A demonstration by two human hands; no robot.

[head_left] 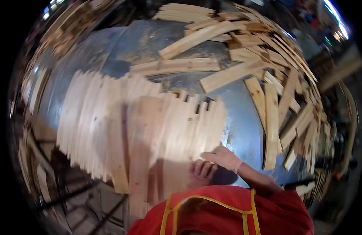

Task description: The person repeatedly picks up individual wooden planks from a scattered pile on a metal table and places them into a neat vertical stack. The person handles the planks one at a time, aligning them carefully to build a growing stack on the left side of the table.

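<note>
A wide row of pale wooden strips (91,125) lies side by side on the metal table, their ends uneven. My right hand (224,157) is closed at the near right corner of this row, with its thumb over the outermost strips. Just left of it, my left hand (202,170) has its bent fingers against the strips' near ends, partly in shadow. My left forearm is hidden by the red garment. Across the middle of the row lie a wider board (141,149) and a narrower board (117,145), both jutting past the near edge.
Loose boards (271,125) are heaped along the right of the metal table (239,113). Two longer boards (177,66) (200,39) lie beyond the row. More timber (63,35) is stacked at the far left. Dark metal bars (67,196) stand below the table's near left edge.
</note>
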